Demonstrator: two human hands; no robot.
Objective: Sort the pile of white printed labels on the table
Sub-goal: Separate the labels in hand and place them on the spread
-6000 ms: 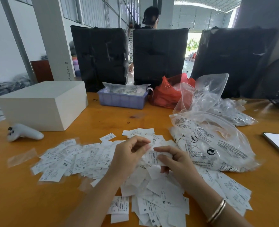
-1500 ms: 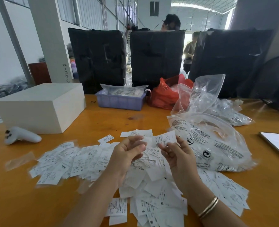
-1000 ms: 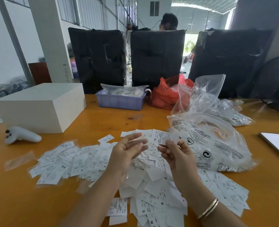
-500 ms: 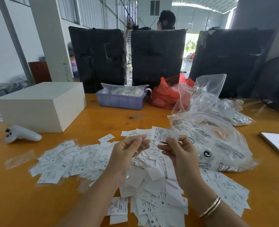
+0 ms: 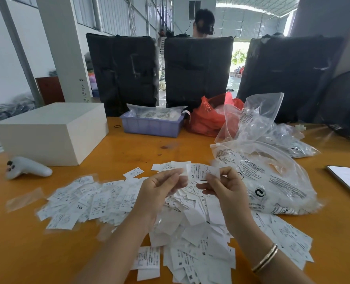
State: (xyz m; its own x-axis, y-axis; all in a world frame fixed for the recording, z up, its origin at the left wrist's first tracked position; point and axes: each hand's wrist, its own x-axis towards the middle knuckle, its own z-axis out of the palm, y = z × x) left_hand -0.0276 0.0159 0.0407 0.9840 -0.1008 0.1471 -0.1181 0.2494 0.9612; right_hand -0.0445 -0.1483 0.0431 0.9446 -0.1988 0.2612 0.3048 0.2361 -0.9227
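My right hand (image 5: 227, 193) pinches a label (image 5: 200, 171) marked XL between thumb and fingers, lifted above the pile (image 5: 190, 222). My left hand (image 5: 159, 189) has its fingers curled and its tips pinch the left edge of a label at the same height; I cannot tell whether it is the same one or a second. The pile lies on the worktop (image 5: 26, 253) directly under both hands and runs on toward me. A flatter spread of labels (image 5: 83, 201) lies to its left, with XXL and M prints showing.

Risks, in my judgement: the labels are thin and overlap, so two could cling together and one size land in the wrong group. The spread touches the pile, so sorted and unsorted could mix. A brush of a forearm could scatter them.

Containers: a clear plastic bag (image 5: 272, 181) just right of the pile holds white contents, probably more labels. A lilac tray (image 5: 151, 126) further back holds clear packets. A red bag (image 5: 209, 117) sits beside it, contents unclear. A closed white box (image 5: 51, 132) stands at left.
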